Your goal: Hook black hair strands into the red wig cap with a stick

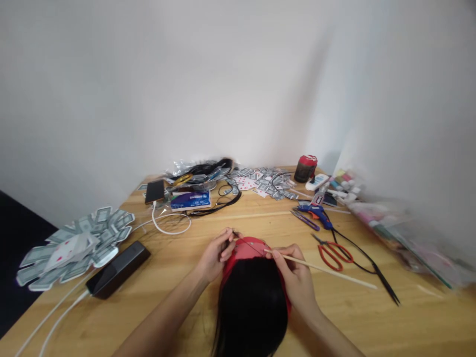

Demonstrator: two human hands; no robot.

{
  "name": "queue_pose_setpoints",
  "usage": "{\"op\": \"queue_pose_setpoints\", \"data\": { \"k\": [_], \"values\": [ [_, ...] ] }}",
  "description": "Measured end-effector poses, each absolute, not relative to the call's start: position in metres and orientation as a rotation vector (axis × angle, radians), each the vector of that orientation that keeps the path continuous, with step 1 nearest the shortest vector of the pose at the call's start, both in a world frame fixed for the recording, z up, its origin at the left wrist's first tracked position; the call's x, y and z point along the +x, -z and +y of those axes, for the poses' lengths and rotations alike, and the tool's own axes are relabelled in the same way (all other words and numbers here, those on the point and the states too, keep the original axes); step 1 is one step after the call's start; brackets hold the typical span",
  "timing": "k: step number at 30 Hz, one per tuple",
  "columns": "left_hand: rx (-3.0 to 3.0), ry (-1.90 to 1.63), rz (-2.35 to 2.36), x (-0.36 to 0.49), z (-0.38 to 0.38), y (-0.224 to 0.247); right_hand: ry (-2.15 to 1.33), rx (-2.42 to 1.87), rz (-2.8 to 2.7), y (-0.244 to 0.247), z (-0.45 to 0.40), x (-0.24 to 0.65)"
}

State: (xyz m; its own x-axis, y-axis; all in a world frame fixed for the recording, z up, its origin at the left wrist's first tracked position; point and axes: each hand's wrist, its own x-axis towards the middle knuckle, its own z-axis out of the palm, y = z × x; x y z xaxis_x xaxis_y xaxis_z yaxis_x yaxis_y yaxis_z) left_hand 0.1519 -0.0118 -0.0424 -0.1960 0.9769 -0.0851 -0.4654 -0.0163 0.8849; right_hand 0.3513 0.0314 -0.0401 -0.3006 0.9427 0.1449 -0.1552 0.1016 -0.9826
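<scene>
A small red form [248, 245], perhaps a cap or doll head, stands on the wooden table in front of me with long straight black hair [253, 307] hanging down its near side. My right hand [295, 277] is closed on a thin wooden stick [327, 269], its tip resting by the bare red top. Left of the form, my left hand [219, 253] pinches a thin dark strand [250, 241] that runs across to the stick's tip. Whether the strand is hair or thread I cannot tell.
To the right lie red-handled scissors [334, 255], purple snips [307, 219], a blue glue gun [316, 213] and black tweezers [386, 285]. At the left are a playing-card fan [80, 245] and a black power bank [118, 270]. Loose cards [260, 181] and a phone [154, 191] lie farther back.
</scene>
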Motion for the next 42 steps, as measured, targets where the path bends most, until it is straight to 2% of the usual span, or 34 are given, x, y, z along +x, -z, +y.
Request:
{"op": "queue_pose_setpoints", "data": {
  "k": [9,21,42],
  "values": [
    [0.698,-1.536,0.953,0.157,-0.010,0.043,-1.402,-0.827,-1.429,0.031,0.032,0.351],
    [0.599,-1.512,0.659,0.162,-0.007,0.013,-1.360,-0.896,-1.520,0.024,0.029,0.350],
    [0.378,-1.429,0.483,0.157,0.002,0.025,-1.606,-0.902,-1.682,0.015,0.048,0.364]
  ]
}}
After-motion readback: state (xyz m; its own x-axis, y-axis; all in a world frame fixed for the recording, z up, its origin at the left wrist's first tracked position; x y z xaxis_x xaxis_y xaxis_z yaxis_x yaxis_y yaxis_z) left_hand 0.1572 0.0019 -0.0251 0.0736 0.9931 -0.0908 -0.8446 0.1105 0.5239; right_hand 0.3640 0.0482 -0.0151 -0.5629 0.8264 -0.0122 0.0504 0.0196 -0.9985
